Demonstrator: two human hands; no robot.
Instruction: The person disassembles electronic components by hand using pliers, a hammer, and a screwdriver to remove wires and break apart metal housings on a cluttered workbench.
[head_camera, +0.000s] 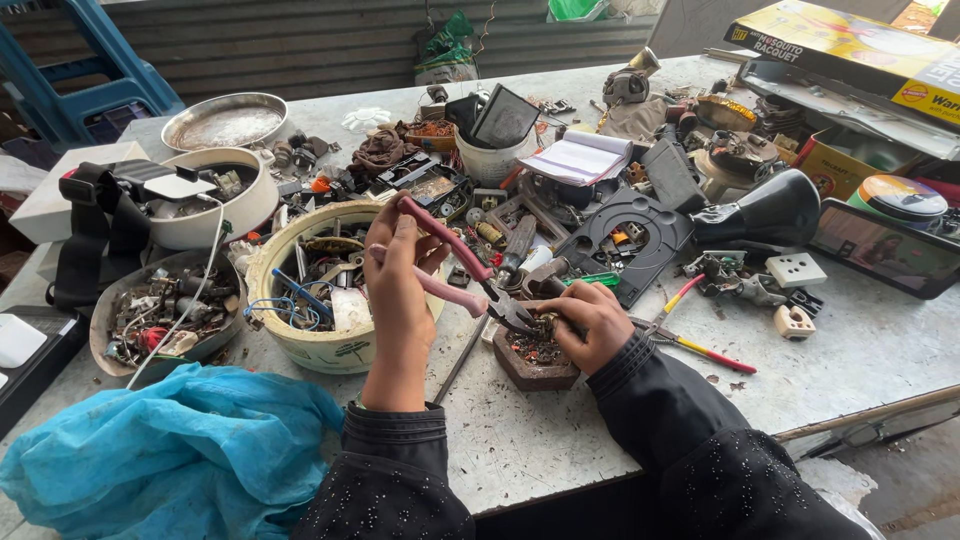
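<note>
My left hand (400, 285) grips the pink handles of a pair of pliers (455, 262), whose metal jaws reach down to the right onto a small metal part (545, 325). My right hand (590, 322) holds that part over a small dark hexagonal tray (530, 372) filled with tiny scrap pieces. Both forearms wear black sleeves with small studs. Whether the jaws are clamped on the part is hard to tell.
A cream bowl of tools and wires (315, 345) sits beside my left hand. A blue plastic bag (170, 455) lies front left. Red-yellow cutters (700, 345), a black plate (625, 240), a phone (885, 250), a notepad (580, 158) and several scrap bowls crowd the grey table (830, 350).
</note>
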